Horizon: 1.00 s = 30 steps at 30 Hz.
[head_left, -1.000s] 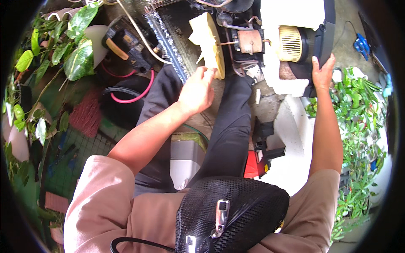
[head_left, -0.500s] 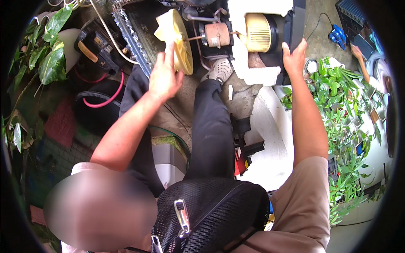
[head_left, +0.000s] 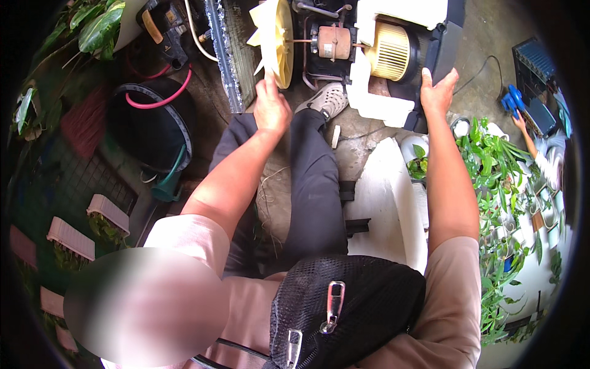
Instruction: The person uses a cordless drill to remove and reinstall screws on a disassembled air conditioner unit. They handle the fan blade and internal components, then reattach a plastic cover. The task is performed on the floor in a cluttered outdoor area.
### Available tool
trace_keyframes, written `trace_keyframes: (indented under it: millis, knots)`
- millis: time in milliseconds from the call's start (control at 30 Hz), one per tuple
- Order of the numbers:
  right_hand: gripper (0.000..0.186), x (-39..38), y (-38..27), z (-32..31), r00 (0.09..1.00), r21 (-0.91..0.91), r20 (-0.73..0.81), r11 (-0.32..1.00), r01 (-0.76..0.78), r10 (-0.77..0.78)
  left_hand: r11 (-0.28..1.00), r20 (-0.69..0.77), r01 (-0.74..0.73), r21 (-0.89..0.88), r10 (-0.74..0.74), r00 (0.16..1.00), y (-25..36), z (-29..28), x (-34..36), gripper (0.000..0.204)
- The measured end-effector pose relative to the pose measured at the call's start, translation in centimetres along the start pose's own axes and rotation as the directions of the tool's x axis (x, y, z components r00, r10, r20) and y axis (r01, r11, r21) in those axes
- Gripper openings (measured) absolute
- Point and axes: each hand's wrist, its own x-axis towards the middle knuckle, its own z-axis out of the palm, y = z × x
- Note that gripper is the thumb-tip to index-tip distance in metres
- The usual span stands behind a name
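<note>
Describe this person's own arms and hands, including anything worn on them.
The left hand and right hand are bare: no gloves, rings or watch visible. The forearms are uncovered below short, loose, plain sleeves in dusty pinkish-beige.

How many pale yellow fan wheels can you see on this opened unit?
2: the bladed fan beside your left hand, and the slatted drum wheel to the right of the brownish motor. Any beyond the top picture edge would be hidden.
</note>
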Motion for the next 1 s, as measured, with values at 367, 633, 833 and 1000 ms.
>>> trace_keyframes:
  millis: [367,633,833,1000]
  knots:
    - [0.09,-0.1,0.2,-0.2,1.0,0.033,0.007,0.999,0.018,-0.018,0.985,-0.046,0.165,-0.044,-0.167,0.985,3.0,-3.6,5.6,0.078]
    - [0.09,-0.1,0.6,0.0,1.0,0.035,-0.006,0.999,-0.007,0.007,0.98,-0.066,0.149,-0.13,-0.158,0.985,3.1,-2.5,4.8,0.071]
    - [0.091,-0.2,0.6,0.4,1.0,0.045,-0.031,0.999,0.007,-0.005,0.964,0.215,0.173,-0.204,-0.129,0.968,0.7,-6.7,5.4,0.069]
    - [0.086,-0.4,0.1,0.0,0.999,0.022,-0.033,1.0,0.017,-0.016,0.953,-0.038,-0.098,-0.285,0.091,0.995,-3.1,-12.7,4.7,0.051]
